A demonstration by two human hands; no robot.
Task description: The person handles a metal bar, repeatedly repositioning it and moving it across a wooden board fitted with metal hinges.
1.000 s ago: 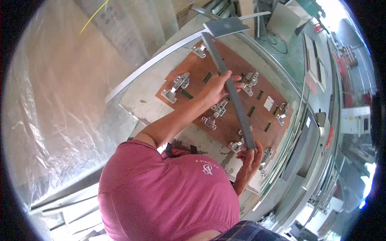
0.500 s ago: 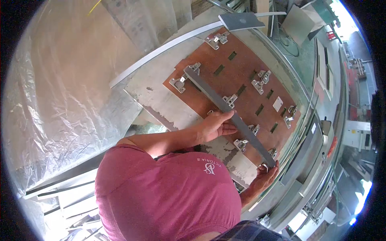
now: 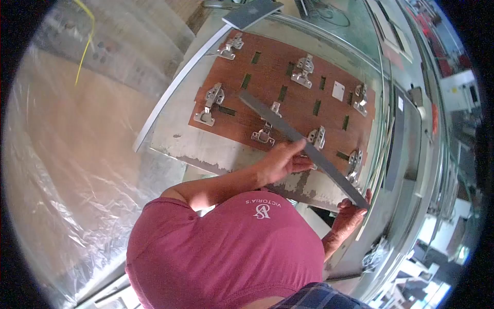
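A long, narrow grey strip (image 3: 278, 123) slants over the reddish-brown board (image 3: 288, 46). My left hand (image 3: 283, 162) grips the strip near its middle, fingers closed on it. At the strip's lower right end, my right hand (image 3: 350, 217) has its fingers round the tip. Several metal hinges lie on the board, among them one at the left (image 3: 210, 105), one at the top (image 3: 303, 71) and one at the right (image 3: 360, 99). The board has dark rectangular slots and a small white card (image 3: 338, 90). The strip partly covers a hinge in the middle.
The board rests on a worn pale tabletop (image 3: 175, 135). A curved white strip (image 3: 177, 85) runs along its left side, with a dark grey piece (image 3: 252, 14) at its top. Plastic sheeting (image 3: 92, 154) covers the left. Long panels and strips stand at the right.
The view has turned, so the board appears further left. The strip's upper end has moved off the left hinge and now lies to its right. Both hands still hold the strip.
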